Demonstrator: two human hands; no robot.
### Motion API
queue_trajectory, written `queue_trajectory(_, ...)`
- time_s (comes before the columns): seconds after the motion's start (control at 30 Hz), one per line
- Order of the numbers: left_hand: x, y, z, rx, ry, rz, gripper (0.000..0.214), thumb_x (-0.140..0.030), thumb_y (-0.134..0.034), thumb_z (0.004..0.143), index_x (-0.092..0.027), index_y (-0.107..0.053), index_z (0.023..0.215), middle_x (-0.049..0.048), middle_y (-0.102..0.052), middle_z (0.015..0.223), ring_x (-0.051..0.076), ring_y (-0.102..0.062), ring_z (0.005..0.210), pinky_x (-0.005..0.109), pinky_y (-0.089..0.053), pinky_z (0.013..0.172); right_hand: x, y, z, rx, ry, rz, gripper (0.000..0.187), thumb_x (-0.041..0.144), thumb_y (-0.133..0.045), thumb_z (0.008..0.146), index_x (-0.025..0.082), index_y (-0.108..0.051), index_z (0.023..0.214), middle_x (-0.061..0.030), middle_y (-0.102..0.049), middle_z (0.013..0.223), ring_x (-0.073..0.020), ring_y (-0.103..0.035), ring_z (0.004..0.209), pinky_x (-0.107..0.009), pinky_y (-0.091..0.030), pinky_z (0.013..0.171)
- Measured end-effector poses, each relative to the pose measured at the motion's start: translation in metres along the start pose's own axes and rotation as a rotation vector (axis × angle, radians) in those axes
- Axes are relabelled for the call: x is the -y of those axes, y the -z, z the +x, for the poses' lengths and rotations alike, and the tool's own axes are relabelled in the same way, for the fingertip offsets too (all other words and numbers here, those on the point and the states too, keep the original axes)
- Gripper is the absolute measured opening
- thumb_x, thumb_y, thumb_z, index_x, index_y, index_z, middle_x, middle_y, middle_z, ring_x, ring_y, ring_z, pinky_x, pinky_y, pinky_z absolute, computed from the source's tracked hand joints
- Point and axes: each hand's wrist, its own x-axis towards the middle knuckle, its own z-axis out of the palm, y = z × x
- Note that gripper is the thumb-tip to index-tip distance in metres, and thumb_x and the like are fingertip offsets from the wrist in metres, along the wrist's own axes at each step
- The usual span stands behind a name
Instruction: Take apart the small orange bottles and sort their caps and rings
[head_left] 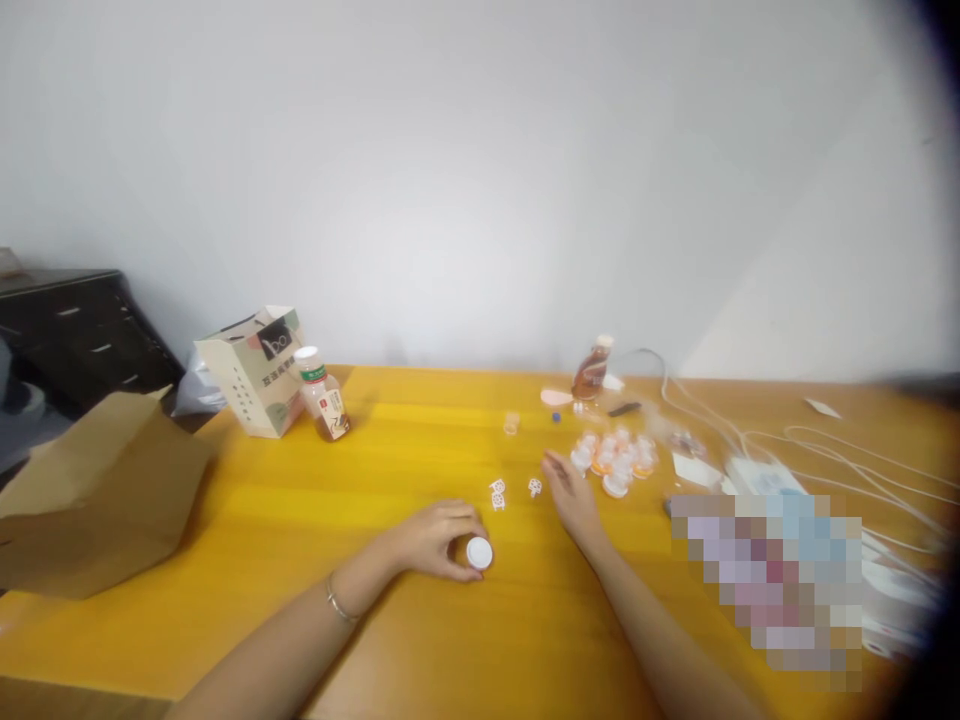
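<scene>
Left forearm (277, 645) and right forearm (667, 640) bare, both reaching forward. Left hand (439, 540) curled, fingers closed around a small item, thin bangle (339, 603) at the wrist. Right hand (574, 500) open, fingers loose, nothing gripped

Illumination is bright and diffuse across the scene. The white wall (480, 180) is evenly lit, brightest near the centre and falling to a soft grey toward the corners. A pale band of glare crosses the far part of the yellow desk (427, 412). Shadows are faint and soft-edged, lying close under the left hand (435, 540) and the right hand (574, 497). The white bottle cap (479, 553) shows slight highlight bloom. Wide-angle distortion bows the desk edge. A dark vignette (934, 60) closes the right corners. A pixelated mosaic patch (765, 590) obscures the lower right. Fine detail is generally soft.
</scene>
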Motion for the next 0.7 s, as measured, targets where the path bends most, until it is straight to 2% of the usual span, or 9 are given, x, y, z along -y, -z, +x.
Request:
queue_trajectory(0.07, 0.0, 0.0, 0.0, -0.003, 0.001, -0.003, 0.037, -0.043, -0.063, 0.069, -0.018, -0.056, 0.095, 0.0049, -0.059, 0.091, 0.016, -0.054, 0.084, 0.024, -0.039, 0.077, -0.001, -0.001, 0.004, -0.007, -0.084, 0.145, 0.048, 0.047, -0.05, 0.077, 0.023, -0.05, 0.119, -0.007, -0.053, 0.123, -0.0232, -0.047, 0.115, -0.04, -0.038, 0.098)
queue_trajectory(0.17, 0.0, -0.001, 0.0, -0.002, 0.002, -0.009, 0.037, -0.042, -0.063, 0.069, -0.018, -0.057, 0.096, 0.0052, -0.059, 0.091, 0.016, -0.054, 0.084, 0.024, -0.039, 0.076, -0.007, -0.002, 0.01, -0.007, -0.214, 0.294, 0.062, 0.051, -0.054, 0.074, 0.028, -0.037, 0.129, -0.0015, -0.033, 0.139, -0.0208, -0.029, 0.127, -0.037, -0.028, 0.105)
queue_trajectory(0.3, 0.0, -0.002, 0.0, -0.002, 0.012, -0.013, 0.037, -0.042, -0.064, 0.069, -0.018, -0.057, 0.096, 0.0053, -0.059, 0.092, 0.016, -0.054, 0.085, 0.024, -0.039, 0.077, -0.018, 0.005, 0.019, -0.036, -0.285, 0.413, 0.069, 0.051, -0.055, 0.073, 0.033, -0.027, 0.133, 0.0037, -0.018, 0.144, -0.0173, -0.018, 0.131, -0.035, -0.022, 0.107)
queue_trajectory(0.53, 0.001, -0.001, -0.001, 0.0, 0.024, -0.02, 0.038, -0.041, -0.064, 0.069, -0.018, -0.057, 0.098, 0.0048, -0.058, 0.093, 0.016, -0.054, 0.086, 0.024, -0.04, 0.078, -0.034, 0.032, 0.041, -0.152, -0.321, 0.529, 0.062, 0.042, -0.058, 0.072, 0.033, -0.034, 0.129, 0.0032, -0.025, 0.143, -0.0149, -0.023, 0.13, -0.034, -0.024, 0.106)
queue_trajectory(0.6, 0.002, -0.002, -0.001, 0.0, 0.024, -0.026, 0.038, -0.041, -0.064, 0.069, -0.018, -0.057, 0.098, 0.005, -0.058, 0.093, 0.016, -0.054, 0.086, 0.024, -0.04, 0.079, -0.038, 0.038, 0.045, -0.182, -0.298, 0.486, 0.057, 0.04, -0.056, 0.073, 0.032, -0.038, 0.126, 0.0014, -0.031, 0.14, -0.0156, -0.029, 0.128, -0.036, -0.027, 0.104)
queue_trajectory(0.7, 0.003, -0.003, -0.001, -0.004, 0.021, -0.036, 0.038, -0.042, -0.064, 0.069, -0.018, -0.057, 0.098, 0.0055, -0.058, 0.093, 0.016, -0.054, 0.086, 0.024, -0.04, 0.079, -0.043, 0.046, 0.047, -0.225, -0.189, 0.32, 0.049, 0.04, -0.049, 0.077, 0.027, -0.041, 0.124, -0.0044, -0.043, 0.132, -0.0176, -0.041, 0.12, -0.036, -0.037, 0.097)
